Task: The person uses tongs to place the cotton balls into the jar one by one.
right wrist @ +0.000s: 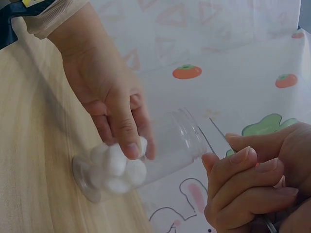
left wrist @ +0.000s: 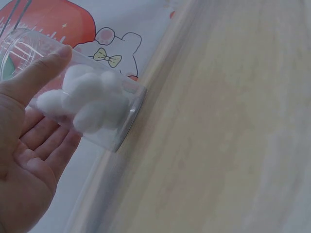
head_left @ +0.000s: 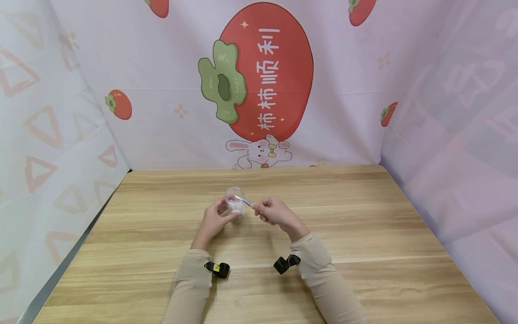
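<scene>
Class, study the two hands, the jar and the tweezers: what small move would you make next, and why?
Probably slide the tweezers deeper into the clear jar. The left hand holds the jar tilted toward the right hand, which pinches the tweezers with tips at the mouth, while the cotton balls sit down at the bottom, not yet reached.

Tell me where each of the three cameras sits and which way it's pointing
Head: worn on the head, looking forward and down at the table; both hands and sleeves show, left hand on the jar, right hand gripping tweezers.
Left wrist: looks along the palm at the jar of cotton balls; thumb and fingers show.
Right wrist: looks across at the jar's mouth; both hands show.
Shared: all three see the jar.
</scene>
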The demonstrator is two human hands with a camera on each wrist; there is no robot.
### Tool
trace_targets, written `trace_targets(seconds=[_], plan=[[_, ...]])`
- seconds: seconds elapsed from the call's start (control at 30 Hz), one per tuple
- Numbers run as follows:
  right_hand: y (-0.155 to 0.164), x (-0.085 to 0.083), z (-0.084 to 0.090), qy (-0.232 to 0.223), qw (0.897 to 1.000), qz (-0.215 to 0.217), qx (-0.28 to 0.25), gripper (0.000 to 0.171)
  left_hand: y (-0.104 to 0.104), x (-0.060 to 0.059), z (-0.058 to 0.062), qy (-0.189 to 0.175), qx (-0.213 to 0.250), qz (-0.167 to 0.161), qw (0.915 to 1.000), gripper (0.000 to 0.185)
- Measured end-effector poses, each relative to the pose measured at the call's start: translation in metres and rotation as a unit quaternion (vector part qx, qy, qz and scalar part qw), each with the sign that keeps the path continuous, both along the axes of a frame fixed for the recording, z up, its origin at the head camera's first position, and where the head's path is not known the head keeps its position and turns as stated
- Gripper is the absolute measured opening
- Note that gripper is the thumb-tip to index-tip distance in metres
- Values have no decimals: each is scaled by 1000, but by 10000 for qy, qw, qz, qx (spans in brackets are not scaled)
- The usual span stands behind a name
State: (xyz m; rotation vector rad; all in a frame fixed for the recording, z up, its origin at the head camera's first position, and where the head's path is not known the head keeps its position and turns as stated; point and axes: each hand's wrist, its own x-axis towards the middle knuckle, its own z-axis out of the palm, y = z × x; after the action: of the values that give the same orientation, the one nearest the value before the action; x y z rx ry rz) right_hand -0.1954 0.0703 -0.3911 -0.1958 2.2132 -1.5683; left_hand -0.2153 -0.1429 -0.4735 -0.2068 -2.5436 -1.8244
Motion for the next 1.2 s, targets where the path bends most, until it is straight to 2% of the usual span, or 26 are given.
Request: trace_targets(seconds=[0.37,0.57,0.8,1.2], plan=[[3,1,-1,3,9998,-11,-175,30,0,-1,-2,-53,67,27,10000,60],[6,1,-8,19,9990,-189,-397,30,1,-2,-2,-74,77,33,9999,62],[12,2,-8,-188,9967,-502,-610,29,1,-1,1,-95,69,66,9999,63],[30,2,-16,-276,9944,-796,-640,32,2,1,3,-74,102,53,9999,63]])
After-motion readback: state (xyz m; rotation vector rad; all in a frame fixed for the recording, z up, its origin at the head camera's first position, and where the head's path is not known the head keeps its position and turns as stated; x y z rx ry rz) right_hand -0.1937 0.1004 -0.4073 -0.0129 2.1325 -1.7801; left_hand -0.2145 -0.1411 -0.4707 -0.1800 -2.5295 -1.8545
